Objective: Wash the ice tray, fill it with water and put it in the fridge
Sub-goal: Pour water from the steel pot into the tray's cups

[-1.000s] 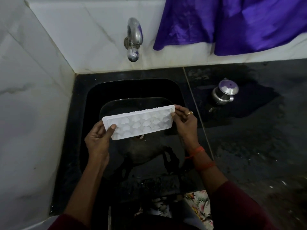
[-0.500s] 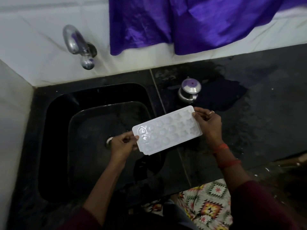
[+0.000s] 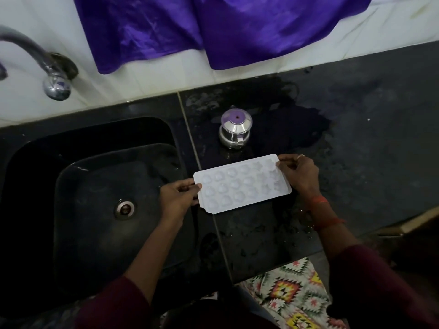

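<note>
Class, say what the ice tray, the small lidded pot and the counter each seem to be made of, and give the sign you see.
Ice tray: likely white plastic, matt, with thin moulded cups. Small lidded pot: probably polished steel; its lid reflects purple. Counter: seemingly dark polished stone, glossy where wet.

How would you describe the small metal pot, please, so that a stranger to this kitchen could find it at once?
From the black sink, go right onto the dark wet counter. Between the hanging purple cloth and the white ice tray stands the small metal pot. Nothing else on the counter is shiny and round; its flared lid looks purple on top.
</note>
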Demonstrator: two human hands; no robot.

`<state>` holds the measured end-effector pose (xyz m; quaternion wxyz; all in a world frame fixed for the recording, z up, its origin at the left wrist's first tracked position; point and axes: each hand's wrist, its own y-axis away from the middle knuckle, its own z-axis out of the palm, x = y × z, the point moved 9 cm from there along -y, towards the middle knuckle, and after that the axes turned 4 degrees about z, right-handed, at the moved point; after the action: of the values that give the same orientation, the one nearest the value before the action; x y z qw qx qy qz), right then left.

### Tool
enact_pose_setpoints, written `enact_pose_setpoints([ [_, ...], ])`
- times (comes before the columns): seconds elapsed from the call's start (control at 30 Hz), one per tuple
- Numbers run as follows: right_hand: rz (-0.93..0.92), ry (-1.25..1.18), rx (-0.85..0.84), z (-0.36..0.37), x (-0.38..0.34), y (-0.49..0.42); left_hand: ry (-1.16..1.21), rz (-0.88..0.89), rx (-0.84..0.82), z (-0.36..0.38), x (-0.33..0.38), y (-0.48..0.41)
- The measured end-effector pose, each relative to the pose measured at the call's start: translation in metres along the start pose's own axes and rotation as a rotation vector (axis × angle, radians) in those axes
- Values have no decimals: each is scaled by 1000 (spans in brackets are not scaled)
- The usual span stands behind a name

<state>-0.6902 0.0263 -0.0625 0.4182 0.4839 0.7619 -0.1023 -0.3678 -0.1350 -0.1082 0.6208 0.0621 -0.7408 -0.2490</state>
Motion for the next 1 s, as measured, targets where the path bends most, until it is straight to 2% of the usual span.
enact_pose_setpoints([
  [0.17, -112, 98, 58, 2, -24, -5, -45, -18, 18, -1, 0, -3],
  [0.27, -182, 23, 17, 22, -53, -1, -25, -53, 27, -4, -1, -3],
  [0.43, -7, -289, -178, 76, -70, 2, -37, -70, 31, -7, 1, -1],
  [0.67, 116, -490, -206, 94, -75, 1, -19, -81, 26, -9, 2, 4],
  [1.0, 94, -457, -125, 86, -74, -2, -6, -77, 16, -6, 7, 11],
])
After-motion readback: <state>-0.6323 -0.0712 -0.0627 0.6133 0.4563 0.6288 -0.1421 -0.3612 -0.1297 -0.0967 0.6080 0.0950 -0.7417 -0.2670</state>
